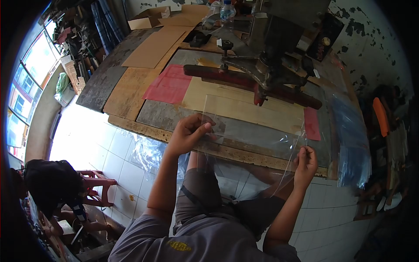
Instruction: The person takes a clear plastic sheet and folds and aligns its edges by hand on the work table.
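Note:
A clear plastic sheet (257,131) stretches between my two hands at the front edge of the work table, its far part over the press bed and its near part hanging above my lap. My left hand (192,133) pinches its left side with thumb and fingers. At its right side, my right hand (306,163) grips the edge with the fingertips. Beneath the sheet's far part lies a yellowish pad (244,109), with a red patch (169,84) at its left and a smaller one at its right. Above the pad hangs the long red bar (235,79) of a press.
Brown cardboard (152,47) lies on the table's left side. A stack of bluish plastic sheets (351,144) hangs over the right edge. At the back stands a plastic bottle (227,13). To the lower left, another person (54,187) is near a red stool (99,187).

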{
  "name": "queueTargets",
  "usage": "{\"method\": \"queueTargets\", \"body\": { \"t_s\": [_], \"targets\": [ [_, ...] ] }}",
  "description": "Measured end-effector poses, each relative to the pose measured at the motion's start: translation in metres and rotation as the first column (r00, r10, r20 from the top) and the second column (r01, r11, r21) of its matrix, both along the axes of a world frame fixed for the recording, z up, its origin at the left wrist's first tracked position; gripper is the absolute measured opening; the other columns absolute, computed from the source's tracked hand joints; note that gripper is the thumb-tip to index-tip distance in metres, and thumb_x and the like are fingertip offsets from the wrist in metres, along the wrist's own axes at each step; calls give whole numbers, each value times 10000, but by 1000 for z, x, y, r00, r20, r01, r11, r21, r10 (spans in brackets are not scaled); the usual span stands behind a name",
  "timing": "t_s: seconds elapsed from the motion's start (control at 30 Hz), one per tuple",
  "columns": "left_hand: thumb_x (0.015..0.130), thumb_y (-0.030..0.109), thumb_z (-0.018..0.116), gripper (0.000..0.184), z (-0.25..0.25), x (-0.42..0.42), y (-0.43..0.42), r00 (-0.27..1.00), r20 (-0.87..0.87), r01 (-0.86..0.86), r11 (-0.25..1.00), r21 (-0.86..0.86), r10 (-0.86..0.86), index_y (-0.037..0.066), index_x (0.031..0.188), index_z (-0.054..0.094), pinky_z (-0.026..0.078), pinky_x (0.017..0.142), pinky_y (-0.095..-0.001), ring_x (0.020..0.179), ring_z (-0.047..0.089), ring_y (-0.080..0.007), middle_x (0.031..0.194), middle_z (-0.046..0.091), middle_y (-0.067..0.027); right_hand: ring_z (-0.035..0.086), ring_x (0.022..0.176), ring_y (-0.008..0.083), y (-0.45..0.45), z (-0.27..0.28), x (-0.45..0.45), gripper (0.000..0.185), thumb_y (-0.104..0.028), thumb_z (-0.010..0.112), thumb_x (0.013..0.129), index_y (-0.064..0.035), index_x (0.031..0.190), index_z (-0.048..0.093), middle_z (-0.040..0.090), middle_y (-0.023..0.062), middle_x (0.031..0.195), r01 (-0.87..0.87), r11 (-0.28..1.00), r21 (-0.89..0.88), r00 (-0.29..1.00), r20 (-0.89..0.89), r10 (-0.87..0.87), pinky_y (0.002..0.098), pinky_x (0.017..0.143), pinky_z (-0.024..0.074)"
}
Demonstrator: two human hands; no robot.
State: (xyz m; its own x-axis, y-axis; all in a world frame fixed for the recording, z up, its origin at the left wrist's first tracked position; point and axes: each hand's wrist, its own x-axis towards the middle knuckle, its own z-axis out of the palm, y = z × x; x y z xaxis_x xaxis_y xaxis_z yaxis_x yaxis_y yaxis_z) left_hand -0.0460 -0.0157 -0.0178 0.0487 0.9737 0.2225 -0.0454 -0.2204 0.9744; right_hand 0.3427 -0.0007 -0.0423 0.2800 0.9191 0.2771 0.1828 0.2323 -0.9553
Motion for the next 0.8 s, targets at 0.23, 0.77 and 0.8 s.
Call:
{"method": "queueTargets", "body": {
  "t_s": [0.23,0.77,0.8],
  "targets": [
    [1040,175,624,242,2,0,-1,1000,4,4,1000,-22,-4,-42,1142,653,576,809,-300,893,685,-126,950,710,-81,504,690,33,-1,1,0,196,-224,648,1036,-31,1066,653,583,-35,822,-5,1000,-6,1000,-2,5,206,619,421],
    [1050,173,600,239,10,4,-2,997,-65,-46,998,-44,43,-28,1173,635,552,748,-258,862,694,-105,872,707,-45,513,696,56,-4,-7,4,194,-213,651,1033,-22,1066,649,583,-17,820,27,998,50,997,-79,-23,219,627,422],
    [1051,169,598,237,6,2,0,994,-95,-66,997,-42,61,-24,1184,629,545,744,-255,860,693,-100,880,711,-48,515,698,58,-4,-7,5,196,-215,652,1032,-22,1065,648,584,-17,819,29,998,49,997,-79,-25,220,627,424]
  ]
}}
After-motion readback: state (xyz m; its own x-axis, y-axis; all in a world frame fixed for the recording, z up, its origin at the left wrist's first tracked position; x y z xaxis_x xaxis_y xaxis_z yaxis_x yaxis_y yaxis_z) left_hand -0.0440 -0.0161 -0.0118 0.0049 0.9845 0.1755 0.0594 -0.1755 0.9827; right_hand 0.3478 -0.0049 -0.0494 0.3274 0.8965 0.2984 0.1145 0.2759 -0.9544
